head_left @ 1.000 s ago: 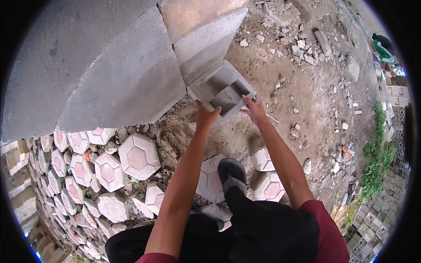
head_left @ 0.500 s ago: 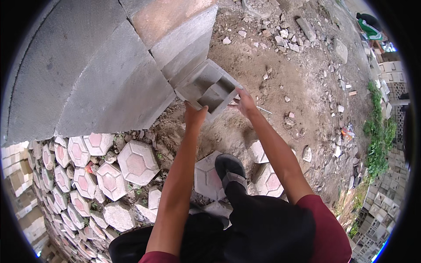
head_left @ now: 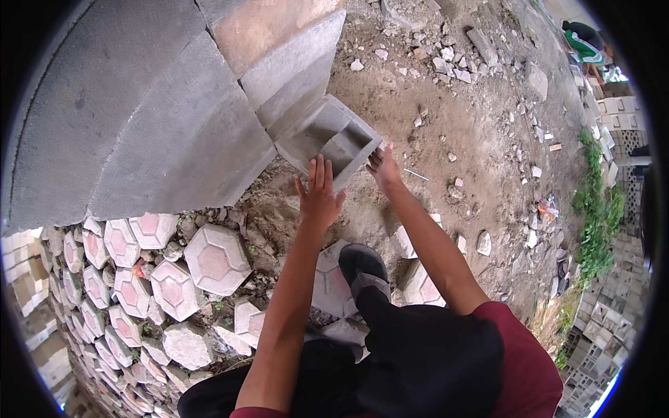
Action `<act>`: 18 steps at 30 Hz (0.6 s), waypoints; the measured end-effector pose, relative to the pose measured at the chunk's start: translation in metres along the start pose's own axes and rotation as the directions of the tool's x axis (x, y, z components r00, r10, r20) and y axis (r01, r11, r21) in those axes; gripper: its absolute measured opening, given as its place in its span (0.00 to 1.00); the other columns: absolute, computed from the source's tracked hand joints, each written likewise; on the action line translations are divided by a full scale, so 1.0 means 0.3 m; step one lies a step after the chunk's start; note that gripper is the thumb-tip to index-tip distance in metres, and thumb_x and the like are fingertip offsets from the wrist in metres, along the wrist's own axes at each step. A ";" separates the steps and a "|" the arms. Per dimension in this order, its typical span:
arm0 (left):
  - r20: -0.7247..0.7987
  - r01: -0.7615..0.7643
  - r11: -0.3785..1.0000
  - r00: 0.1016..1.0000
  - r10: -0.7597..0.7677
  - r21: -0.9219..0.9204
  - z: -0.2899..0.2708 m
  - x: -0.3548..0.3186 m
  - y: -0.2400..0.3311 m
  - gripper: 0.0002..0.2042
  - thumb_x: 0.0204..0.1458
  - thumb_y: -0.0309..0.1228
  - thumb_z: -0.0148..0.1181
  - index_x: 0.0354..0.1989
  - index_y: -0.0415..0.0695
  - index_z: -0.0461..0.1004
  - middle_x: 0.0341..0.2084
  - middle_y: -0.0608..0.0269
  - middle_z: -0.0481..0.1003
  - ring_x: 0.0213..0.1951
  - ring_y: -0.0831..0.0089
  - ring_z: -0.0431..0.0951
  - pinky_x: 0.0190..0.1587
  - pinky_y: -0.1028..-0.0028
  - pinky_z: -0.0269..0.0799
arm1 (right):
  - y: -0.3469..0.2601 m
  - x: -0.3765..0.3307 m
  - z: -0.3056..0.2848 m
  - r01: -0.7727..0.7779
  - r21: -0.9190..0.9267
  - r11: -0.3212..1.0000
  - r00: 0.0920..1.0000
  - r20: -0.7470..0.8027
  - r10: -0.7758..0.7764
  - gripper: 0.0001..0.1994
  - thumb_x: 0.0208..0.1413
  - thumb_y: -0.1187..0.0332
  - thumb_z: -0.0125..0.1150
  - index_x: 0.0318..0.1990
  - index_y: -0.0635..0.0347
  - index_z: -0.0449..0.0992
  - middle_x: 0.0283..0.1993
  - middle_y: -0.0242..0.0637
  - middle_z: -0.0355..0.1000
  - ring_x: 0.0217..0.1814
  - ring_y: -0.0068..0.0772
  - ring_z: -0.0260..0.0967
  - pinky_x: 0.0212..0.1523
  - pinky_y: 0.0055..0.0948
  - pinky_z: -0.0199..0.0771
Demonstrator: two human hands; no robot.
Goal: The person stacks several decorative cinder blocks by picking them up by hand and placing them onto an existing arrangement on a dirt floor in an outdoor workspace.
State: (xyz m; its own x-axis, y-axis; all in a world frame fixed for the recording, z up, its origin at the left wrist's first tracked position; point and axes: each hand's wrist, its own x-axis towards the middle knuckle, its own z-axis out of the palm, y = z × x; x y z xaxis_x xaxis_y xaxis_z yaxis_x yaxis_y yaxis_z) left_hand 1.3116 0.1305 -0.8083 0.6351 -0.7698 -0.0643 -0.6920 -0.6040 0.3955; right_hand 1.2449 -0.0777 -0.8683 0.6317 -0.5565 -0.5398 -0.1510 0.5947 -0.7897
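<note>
Left hand (head_left: 319,196) fingers spread flat, right hand (head_left: 382,167) fingers open, both touching the hollow concrete block (head_left: 327,137)

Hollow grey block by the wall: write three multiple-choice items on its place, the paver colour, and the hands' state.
1. Where does the hollow grey block sit?
A. at the foot of the grey wall
B. on the hexagonal pavers
C. in the weeds

2. What colour are the centres of the hexagonal pavers?
A. blue
B. pinkish
C. black

3. How are the hands?
A. both closed around the block
B. both behind the back
C. open, fingers spread at the block

Key: A, it lies against the wall base on dirt; B, pink hexagon middles show; C, left hand and right hand are flat and open.
</note>
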 end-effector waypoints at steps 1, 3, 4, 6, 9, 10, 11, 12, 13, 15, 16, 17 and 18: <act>0.016 0.006 1.000 1.000 -0.006 0.002 -0.003 0.003 0.008 0.38 0.54 0.46 0.49 0.67 0.42 0.40 0.68 0.54 0.38 0.69 0.60 0.34 0.64 0.42 0.32 | -0.015 0.002 -0.033 -0.021 0.004 1.000 1.000 0.019 0.021 0.42 0.59 0.36 0.26 0.66 0.67 0.45 0.69 0.51 0.46 0.72 0.48 0.40 0.69 0.43 0.40; 0.039 0.024 0.999 0.999 -0.025 0.025 -0.011 0.009 0.017 0.38 0.54 0.47 0.49 0.67 0.40 0.39 0.68 0.54 0.37 0.69 0.61 0.33 0.64 0.43 0.32 | -0.039 0.004 -0.085 0.002 -0.082 0.997 1.000 -0.023 -0.004 0.42 0.59 0.37 0.27 0.63 0.72 0.49 0.65 0.55 0.52 0.69 0.50 0.47 0.68 0.44 0.46; 0.047 0.034 0.998 0.998 -0.036 0.045 -0.013 0.013 0.022 0.39 0.54 0.48 0.48 0.67 0.39 0.38 0.68 0.54 0.36 0.69 0.61 0.33 0.65 0.45 0.31 | -0.042 0.015 -0.090 0.042 -0.080 0.996 0.996 -0.072 -0.048 0.41 0.59 0.38 0.28 0.62 0.72 0.51 0.64 0.56 0.53 0.68 0.50 0.48 0.67 0.43 0.48; 0.005 0.049 0.997 0.999 -0.050 0.057 -0.013 0.011 0.022 0.39 0.55 0.48 0.47 0.67 0.38 0.37 0.68 0.53 0.35 0.69 0.60 0.34 0.66 0.48 0.31 | -0.042 0.019 -0.096 0.111 -0.085 0.990 0.977 -0.175 -0.124 0.40 0.60 0.39 0.30 0.60 0.74 0.54 0.62 0.56 0.56 0.66 0.50 0.52 0.66 0.43 0.52; -0.105 0.052 0.999 0.993 -0.050 0.017 -0.001 -0.013 -0.007 0.40 0.55 0.48 0.47 0.67 0.36 0.37 0.68 0.50 0.37 0.69 0.57 0.38 0.66 0.48 0.31 | -0.018 0.021 -0.065 0.108 -0.298 0.949 0.956 -0.232 -0.182 0.33 0.62 0.46 0.38 0.58 0.73 0.60 0.53 0.53 0.66 0.56 0.42 0.63 0.57 0.33 0.62; -0.116 0.046 0.999 0.992 -0.046 -0.003 0.010 -0.025 -0.016 0.40 0.55 0.49 0.47 0.66 0.36 0.37 0.68 0.49 0.37 0.68 0.55 0.39 0.66 0.48 0.32 | -0.011 0.023 -0.052 0.103 -0.416 0.904 0.952 -0.223 -0.211 0.31 0.63 0.48 0.40 0.58 0.73 0.61 0.50 0.53 0.69 0.53 0.38 0.66 0.54 0.29 0.64; -0.127 0.041 0.999 0.991 -0.043 -0.022 0.020 -0.037 -0.024 0.40 0.55 0.49 0.47 0.66 0.35 0.37 0.67 0.48 0.38 0.68 0.54 0.40 0.65 0.47 0.32 | 0.005 0.009 -0.044 0.133 -0.491 0.861 0.930 -0.238 -0.280 0.31 0.63 0.49 0.41 0.59 0.73 0.60 0.48 0.50 0.69 0.51 0.35 0.67 0.52 0.28 0.65; -0.110 0.072 0.997 0.991 -0.072 -0.009 0.005 -0.065 -0.068 0.40 0.55 0.49 0.47 0.66 0.36 0.36 0.67 0.49 0.38 0.68 0.54 0.40 0.65 0.47 0.32 | 0.028 -0.038 0.062 0.162 -0.550 0.820 0.918 -0.222 -0.329 0.31 0.63 0.50 0.42 0.59 0.73 0.59 0.46 0.48 0.70 0.49 0.32 0.67 0.51 0.27 0.65; -0.090 0.073 0.997 0.993 -0.075 -0.019 -0.001 -0.075 -0.057 0.41 0.55 0.49 0.47 0.67 0.36 0.36 0.67 0.49 0.38 0.68 0.55 0.40 0.65 0.47 0.32 | 0.021 -0.069 0.090 0.187 -0.617 0.765 0.889 -0.225 -0.398 0.31 0.63 0.51 0.43 0.60 0.72 0.59 0.44 0.45 0.71 0.46 0.29 0.67 0.49 0.26 0.65; -0.065 0.072 0.997 0.995 -0.073 -0.009 0.001 -0.064 -0.016 0.41 0.55 0.50 0.46 0.67 0.37 0.35 0.68 0.50 0.37 0.68 0.56 0.40 0.65 0.46 0.32 | 0.049 -0.021 0.054 0.334 -0.610 0.719 0.813 -0.200 -0.547 0.32 0.62 0.51 0.44 0.62 0.71 0.55 0.43 0.42 0.71 0.46 0.26 0.66 0.49 0.25 0.65; -0.057 0.085 0.996 0.995 -0.084 0.025 0.008 -0.060 -0.010 0.41 0.55 0.50 0.46 0.67 0.38 0.34 0.68 0.51 0.37 0.68 0.57 0.41 0.65 0.45 0.32 | 0.062 -0.005 0.054 0.405 -0.599 0.690 0.770 -0.183 -0.611 0.32 0.62 0.51 0.45 0.63 0.71 0.54 0.43 0.41 0.71 0.45 0.25 0.65 0.50 0.25 0.65; -0.050 0.096 0.994 0.994 -0.093 0.059 0.014 -0.057 -0.005 0.41 0.55 0.50 0.46 0.67 0.38 0.34 0.68 0.51 0.37 0.68 0.57 0.41 0.65 0.45 0.32 | 0.068 0.004 0.040 0.381 -0.516 0.768 0.823 -0.190 -0.536 0.33 0.62 0.50 0.45 0.64 0.70 0.52 0.46 0.41 0.70 0.48 0.25 0.64 0.51 0.25 0.65; -0.045 0.107 0.991 0.994 -0.104 0.081 0.014 -0.058 -0.008 0.41 0.55 0.50 0.46 0.67 0.38 0.34 0.68 0.52 0.36 0.68 0.58 0.41 0.65 0.45 0.32 | 0.075 0.000 0.040 0.344 -0.423 0.838 0.872 -0.186 -0.452 0.33 0.62 0.50 0.45 0.65 0.68 0.51 0.49 0.42 0.69 0.50 0.25 0.64 0.52 0.26 0.64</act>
State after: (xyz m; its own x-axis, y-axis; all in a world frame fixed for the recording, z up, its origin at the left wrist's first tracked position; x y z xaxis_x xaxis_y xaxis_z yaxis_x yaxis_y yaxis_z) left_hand 1.3007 0.1446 -0.8120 0.7184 -0.6927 -0.0639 -0.6453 -0.6979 0.3107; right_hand 1.2506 -0.0574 -0.8827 0.4775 -0.8623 -0.1686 -0.2315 0.0616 -0.9709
